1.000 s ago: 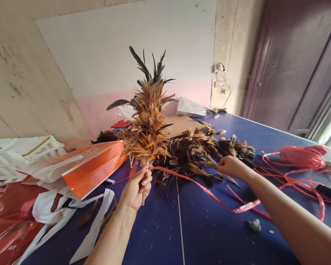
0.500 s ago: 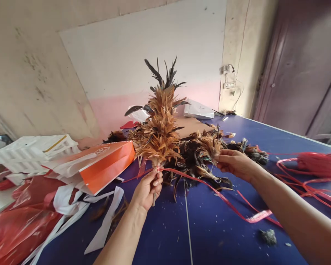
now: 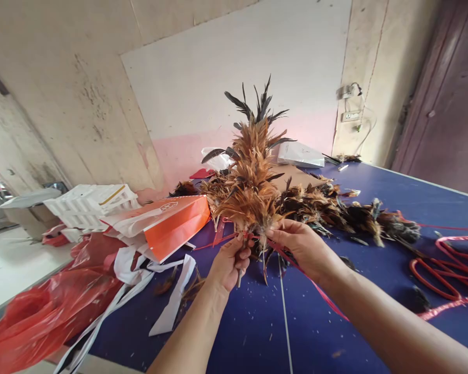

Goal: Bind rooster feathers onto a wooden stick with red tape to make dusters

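Observation:
An upright feather duster [image 3: 255, 166], brown with black feathers at its tip, stands in front of me. My left hand [image 3: 228, 262] is closed around its stick, just below the lowest feathers; the stick's end [image 3: 239, 279] pokes out under the fist. My right hand [image 3: 306, 249] pinches a small bunch of brown feathers [image 3: 265, 215] by the quills, against the duster's base. Red plastic ribbon [image 3: 327, 300] runs from the stick, under my right hand, toward the lower right. Behind that hand a pile of loose feathers [image 3: 323, 200] lies on the blue table [image 3: 253, 337].
At left are an orange and white paper bag [image 3: 179, 231], a red plastic bag [image 3: 54, 306], white strips [image 3: 175, 296] and a white crate [image 3: 93, 205]. A tangle of red ribbon [image 3: 448, 270] lies at right. Wall sockets [image 3: 351, 115] are behind the table.
My right hand has come from the feather pile to the duster's base, carrying a bunch of feathers. My left hand still grips the stick. The view has shifted left.

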### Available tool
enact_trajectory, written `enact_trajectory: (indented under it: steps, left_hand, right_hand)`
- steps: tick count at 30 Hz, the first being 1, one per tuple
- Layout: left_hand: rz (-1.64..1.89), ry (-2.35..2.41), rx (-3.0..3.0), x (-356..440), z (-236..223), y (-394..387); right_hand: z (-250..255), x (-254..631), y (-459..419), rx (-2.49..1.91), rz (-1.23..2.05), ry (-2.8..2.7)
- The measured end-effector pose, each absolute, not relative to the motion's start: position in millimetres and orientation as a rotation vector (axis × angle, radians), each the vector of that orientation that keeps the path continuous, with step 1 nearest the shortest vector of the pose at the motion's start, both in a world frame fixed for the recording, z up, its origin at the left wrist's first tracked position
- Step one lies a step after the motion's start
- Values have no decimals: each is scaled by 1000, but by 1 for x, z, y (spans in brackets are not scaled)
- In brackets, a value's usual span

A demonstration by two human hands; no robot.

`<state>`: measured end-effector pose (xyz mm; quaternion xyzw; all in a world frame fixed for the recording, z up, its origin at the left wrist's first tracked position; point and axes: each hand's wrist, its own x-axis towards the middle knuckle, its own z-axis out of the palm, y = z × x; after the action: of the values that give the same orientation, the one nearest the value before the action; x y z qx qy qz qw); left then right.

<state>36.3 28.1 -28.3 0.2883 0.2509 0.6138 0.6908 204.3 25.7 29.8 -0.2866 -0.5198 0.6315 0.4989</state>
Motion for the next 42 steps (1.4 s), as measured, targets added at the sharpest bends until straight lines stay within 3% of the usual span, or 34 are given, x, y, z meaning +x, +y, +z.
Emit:
enact_trajectory:
  steps: [12, 42]
  left_hand:
    - [1380, 759, 793, 46, -25, 23]
    - [1418, 760, 798, 55, -20, 16]
  right_hand:
    - [-4, 182, 43, -710, 1449, -1267]
    - [0, 186, 41, -739, 1363, -1280]
